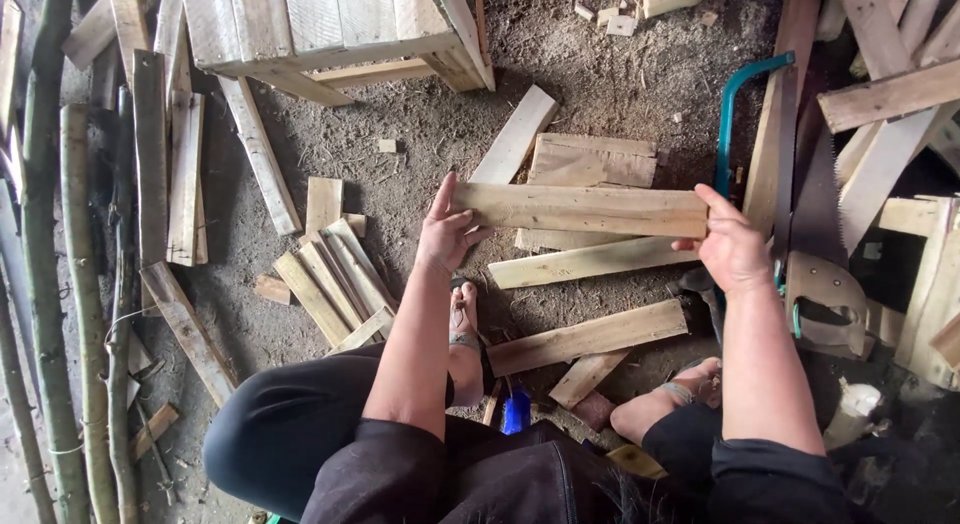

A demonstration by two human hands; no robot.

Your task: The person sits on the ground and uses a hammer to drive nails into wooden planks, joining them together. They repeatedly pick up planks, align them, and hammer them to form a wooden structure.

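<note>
I hold a short pale wooden plank [580, 209] level in front of me, above the dirt floor. My left hand [445, 232] grips its left end, thumb on top. My right hand [732, 246] grips its right end. Below the plank lie other loose boards: one slanted board [590, 261] just under it and a longer one [590, 336] by my sandalled feet.
A wooden crate [330, 29] stands at the top. A pile of short boards [335, 274] lies left of my arm. A teal-framed bow saw [735, 114] and a handsaw [822, 254] lie right, among stacked planks [890, 94]. Poles [85, 284] line the left edge.
</note>
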